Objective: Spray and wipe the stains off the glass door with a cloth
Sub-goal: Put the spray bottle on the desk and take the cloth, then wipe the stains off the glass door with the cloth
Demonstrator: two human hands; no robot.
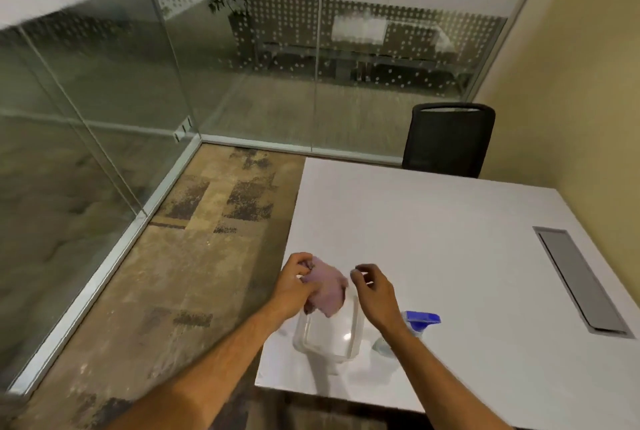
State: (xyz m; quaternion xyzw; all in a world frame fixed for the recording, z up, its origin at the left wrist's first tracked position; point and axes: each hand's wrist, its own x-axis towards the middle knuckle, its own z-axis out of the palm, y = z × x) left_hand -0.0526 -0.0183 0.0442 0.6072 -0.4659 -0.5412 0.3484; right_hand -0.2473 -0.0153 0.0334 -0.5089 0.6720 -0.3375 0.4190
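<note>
My left hand [294,286] grips a pale pink cloth [329,289], which hangs bunched above a clear plastic container [355,329] near the white table's front left corner. My right hand [374,291] hovers just right of the cloth with fingers curled and apart, holding nothing. A spray bottle with a blue trigger head [420,320] stands on the table right of the container, partly hidden behind my right forearm. The glass door [86,111] and glass wall panels run along the left and far side of the room.
The white table [450,221] fills the right side and has a grey cable hatch [581,280]. A black mesh chair [450,138] stands at its far end by the yellow wall. Patterned carpet [194,256] lies between table and glass.
</note>
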